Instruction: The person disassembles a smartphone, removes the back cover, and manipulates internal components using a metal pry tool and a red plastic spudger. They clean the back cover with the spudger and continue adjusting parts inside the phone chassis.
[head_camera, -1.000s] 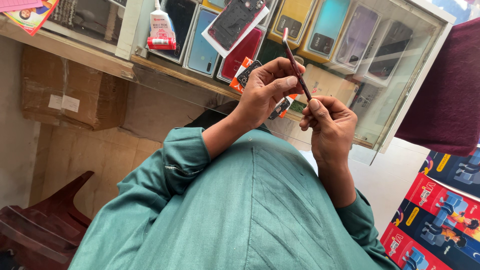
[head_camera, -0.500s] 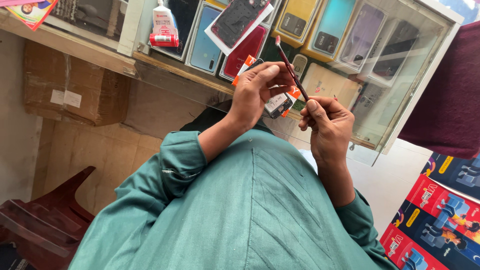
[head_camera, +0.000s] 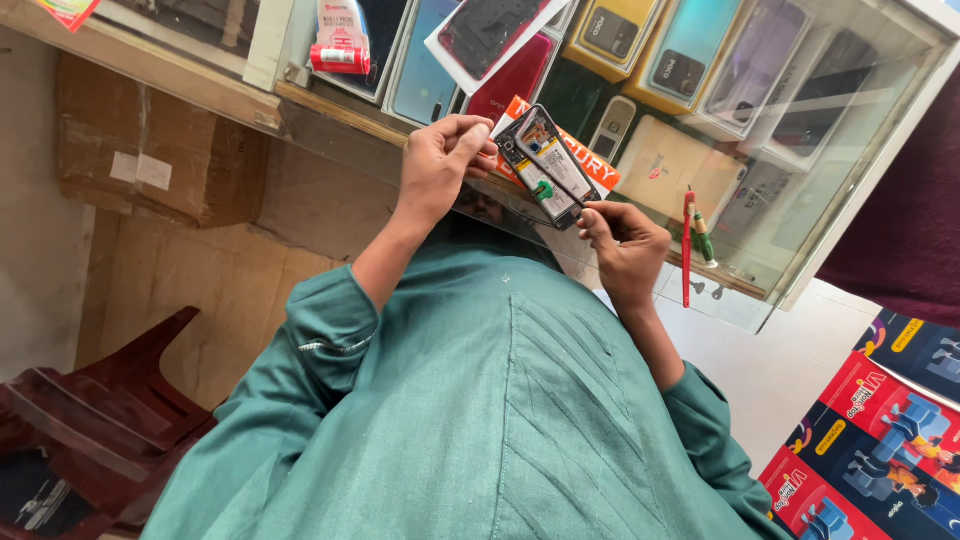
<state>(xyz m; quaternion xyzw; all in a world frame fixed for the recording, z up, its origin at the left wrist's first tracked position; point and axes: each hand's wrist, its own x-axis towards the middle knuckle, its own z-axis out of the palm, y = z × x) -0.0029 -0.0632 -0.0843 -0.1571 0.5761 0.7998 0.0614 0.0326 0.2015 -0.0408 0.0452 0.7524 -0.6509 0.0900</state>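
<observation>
An opened phone (head_camera: 545, 165) with its back cover off shows a dark battery and green board parts. It is held above a glass display counter (head_camera: 800, 150). My left hand (head_camera: 440, 160) pinches the phone's upper left end. My right hand (head_camera: 625, 240) grips its lower right end with the fingertips. Both arms wear green sleeves. A thin red tool (head_camera: 688, 245) and a green-handled screwdriver (head_camera: 703, 235) lie on the glass just right of my right hand.
Under the glass lie several phone cases and back covers (head_camera: 690, 50) in many colours. A red-and-white tube pack (head_camera: 340, 40) rests on the counter's left. A cardboard box (head_camera: 160, 140) sits below, a dark red plastic chair (head_camera: 90, 420) at lower left, colourful boxes (head_camera: 880, 440) at lower right.
The red tool that was held up in my left hand now lies on the glass at the right. The opened phone has come up between both hands.
</observation>
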